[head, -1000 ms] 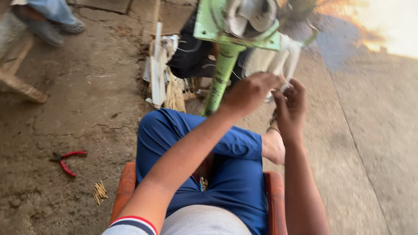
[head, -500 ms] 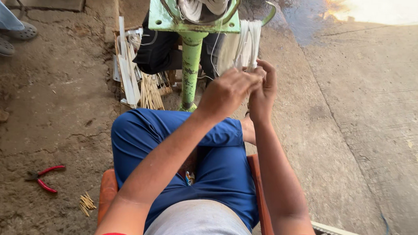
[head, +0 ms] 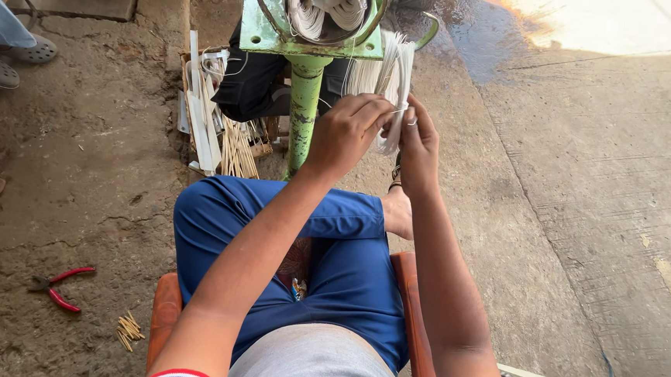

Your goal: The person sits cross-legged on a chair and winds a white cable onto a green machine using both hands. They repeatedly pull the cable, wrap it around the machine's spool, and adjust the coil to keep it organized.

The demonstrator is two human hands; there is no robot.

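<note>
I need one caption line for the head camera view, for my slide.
Seated person's left hand and right hand grip a bundle of thin white strands beside a green metal stand.

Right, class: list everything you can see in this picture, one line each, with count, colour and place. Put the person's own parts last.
Machine stand: one, green, top centre.
Strand bundle: one, white, at the stand's right side, between both hands.
Coil: one, white, inside the stand's head.
Pliers: one, red-handled, on the ground at left.
Small sticks: one loose pile, tan, near the pliers.
Slats: several, white, left of the stand.
Sandals: two, grey, another person's, top left.
Seat: one, orange-brown, under the person.
Left hand: gripping the bundle.
Right hand: against the bundle.
</note>
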